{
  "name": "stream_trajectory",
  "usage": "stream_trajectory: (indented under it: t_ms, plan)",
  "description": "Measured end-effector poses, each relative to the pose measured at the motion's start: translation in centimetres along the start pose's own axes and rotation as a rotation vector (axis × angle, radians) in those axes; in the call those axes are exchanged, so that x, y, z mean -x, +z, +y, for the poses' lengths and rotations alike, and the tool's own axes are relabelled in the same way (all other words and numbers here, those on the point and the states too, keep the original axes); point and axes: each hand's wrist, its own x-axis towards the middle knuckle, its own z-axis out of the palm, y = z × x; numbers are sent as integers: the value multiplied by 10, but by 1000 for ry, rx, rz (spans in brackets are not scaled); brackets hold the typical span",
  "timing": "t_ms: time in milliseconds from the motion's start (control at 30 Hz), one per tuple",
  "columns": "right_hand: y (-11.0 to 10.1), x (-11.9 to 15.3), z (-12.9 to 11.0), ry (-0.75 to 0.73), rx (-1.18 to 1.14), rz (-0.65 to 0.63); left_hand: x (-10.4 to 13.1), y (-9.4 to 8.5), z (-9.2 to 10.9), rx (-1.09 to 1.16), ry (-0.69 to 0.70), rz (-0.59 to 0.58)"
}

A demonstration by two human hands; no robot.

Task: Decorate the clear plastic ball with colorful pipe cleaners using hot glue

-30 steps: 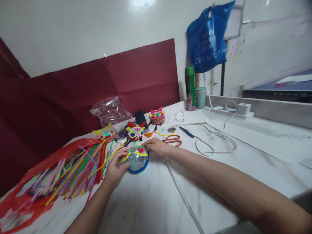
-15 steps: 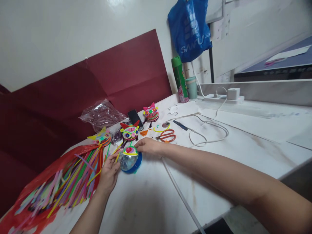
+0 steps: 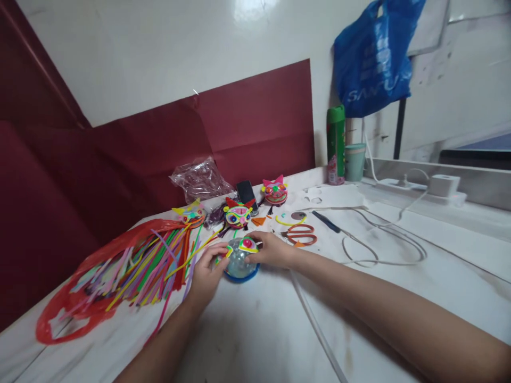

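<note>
Item: clear plastic dome (image 3: 238, 266) with blue rim (image 3: 242, 279), near the front of the marbled tabletop (image 3: 263, 335), between two hands; whether it rests there or is slightly raised cannot be told. Left hand (image 3: 206, 269): fingers and thumb gripping the dome's left side, by a yellow-edged eye piece (image 3: 229, 251). Right hand (image 3: 273, 250): curled about its right side, beside a red-centred eye piece (image 3: 248, 243). Step, as judged: steadying the dome while handling its eye decoration; adjustment would call for light fingertip pressure and an even hold. Beyond: red-horned animal-head figure (image 3: 238, 215), orange-handled scissors (image 3: 306, 229). Obscured: left eye piece, partly under fingers; dome's underside; right fingertips, partly indistinct.
</note>
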Motion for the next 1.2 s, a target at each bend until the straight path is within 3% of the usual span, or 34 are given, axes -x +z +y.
stream_trajectory:
  t_ms: [633,733,800,867,1067,1200]
  plan:
    - [-2,5,-7,12,56,-37,-2,2,3,48,13,9]
    - [4,10,-14,-220,196,43,-1,3,4,9,44,-13]
    - [9,16,-19,-450,339,54,0,4,5,-13,63,-33]
    - [13,20,-23,-586,462,46,1,6,6,0,56,-35]
    - [15,21,-20,-695,604,62,5,12,7,51,-21,-15]
    - [12,19,-16,-684,585,61,4,8,5,141,-36,-100]
